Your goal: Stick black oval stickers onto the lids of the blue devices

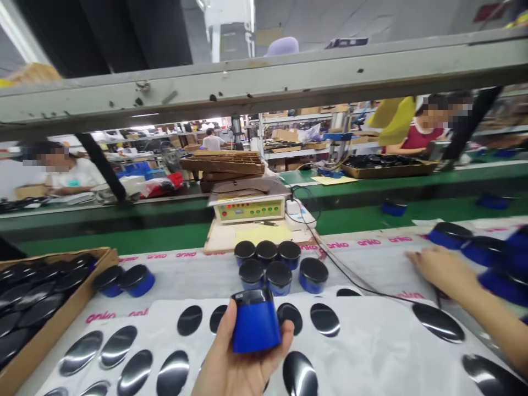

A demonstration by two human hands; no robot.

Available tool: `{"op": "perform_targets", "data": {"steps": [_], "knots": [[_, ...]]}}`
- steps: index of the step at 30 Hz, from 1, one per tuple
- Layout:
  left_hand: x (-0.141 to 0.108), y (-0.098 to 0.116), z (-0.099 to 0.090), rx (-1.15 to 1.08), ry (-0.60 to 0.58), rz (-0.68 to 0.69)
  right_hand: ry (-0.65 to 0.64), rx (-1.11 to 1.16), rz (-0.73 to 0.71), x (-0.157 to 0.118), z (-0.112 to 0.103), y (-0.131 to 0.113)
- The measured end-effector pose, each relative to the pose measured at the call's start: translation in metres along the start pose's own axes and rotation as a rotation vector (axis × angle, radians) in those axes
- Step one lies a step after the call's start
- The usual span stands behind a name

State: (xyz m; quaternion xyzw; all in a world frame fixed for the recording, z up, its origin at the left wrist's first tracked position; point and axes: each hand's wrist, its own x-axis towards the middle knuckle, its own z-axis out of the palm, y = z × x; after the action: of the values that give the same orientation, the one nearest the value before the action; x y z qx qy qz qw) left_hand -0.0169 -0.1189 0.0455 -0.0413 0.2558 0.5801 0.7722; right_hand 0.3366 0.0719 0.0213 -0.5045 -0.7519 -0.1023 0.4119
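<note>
A blue round case with a black top [256, 324] is held upright in my left hand [243, 360], thumb on its left side and fingers on its right. Over at the right, my right hand [437, 267] reaches across the table beside more blue cases with black tops [482, 250]; its fingertips are blurred. Several similar cases [278, 275] stand grouped at the middle. Glossy black discs [134, 371] lie spread on a white sheet [371, 341].
A cardboard box [61, 330] of black-topped pieces is at the left. Behind are a control unit [249, 209], a cable and a green conveyor [346, 214]. A metal beam [247, 88] crosses above. People sit beyond the conveyor.
</note>
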Motion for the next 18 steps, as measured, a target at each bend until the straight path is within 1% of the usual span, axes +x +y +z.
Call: {"op": "perform_targets", "data": {"steps": [1,2,3,4,5,6,8,9,10,11,12,13,15,16,18], "knots": [[-0.001,0.002,-0.001,-0.011,-0.005,0.022,0.007,-0.002,0.019,0.0,0.002,0.009],[-0.001,0.002,-0.003,-0.016,-0.023,0.037,0.008,0.005,0.044,0.001,0.003,0.013],[-0.001,0.002,-0.004,-0.015,-0.056,0.051,-0.002,-0.006,0.073,0.003,0.002,0.01],[-0.001,0.001,-0.005,-0.004,-0.102,0.066,-0.017,-0.006,0.086,0.006,0.0,0.001],[0.0,0.0,-0.006,0.019,-0.152,0.082,-0.035,0.001,0.088,0.009,-0.003,-0.015],[0.001,-0.002,-0.006,0.048,-0.198,0.097,-0.052,0.016,0.075,0.01,-0.007,-0.036],[0.002,-0.005,-0.006,0.098,-0.252,0.119,-0.087,0.082,-0.01,0.007,-0.014,-0.09],[0.002,-0.006,-0.005,0.114,-0.256,0.118,-0.113,0.151,-0.098,0.002,-0.017,-0.119],[0.002,-0.007,-0.004,0.125,-0.249,0.113,-0.136,0.269,-0.238,-0.004,-0.02,-0.147],[0.002,-0.007,-0.003,0.132,-0.234,0.113,-0.175,0.35,-0.342,-0.01,-0.022,-0.173],[0.001,-0.008,-0.002,0.141,-0.213,0.12,-0.21,0.388,-0.42,-0.017,-0.023,-0.196],[0.0,-0.009,-0.002,0.154,-0.185,0.137,-0.208,0.407,-0.474,-0.023,-0.024,-0.213],[-0.002,-0.011,-0.002,0.184,-0.117,0.198,-0.214,0.422,-0.543,-0.03,-0.024,-0.234],[-0.003,-0.011,-0.003,0.205,-0.086,0.232,-0.217,0.43,-0.564,-0.032,-0.023,-0.239],[-0.004,-0.012,-0.006,0.267,-0.045,0.292,-0.222,0.432,-0.585,-0.032,-0.022,-0.24]]}}
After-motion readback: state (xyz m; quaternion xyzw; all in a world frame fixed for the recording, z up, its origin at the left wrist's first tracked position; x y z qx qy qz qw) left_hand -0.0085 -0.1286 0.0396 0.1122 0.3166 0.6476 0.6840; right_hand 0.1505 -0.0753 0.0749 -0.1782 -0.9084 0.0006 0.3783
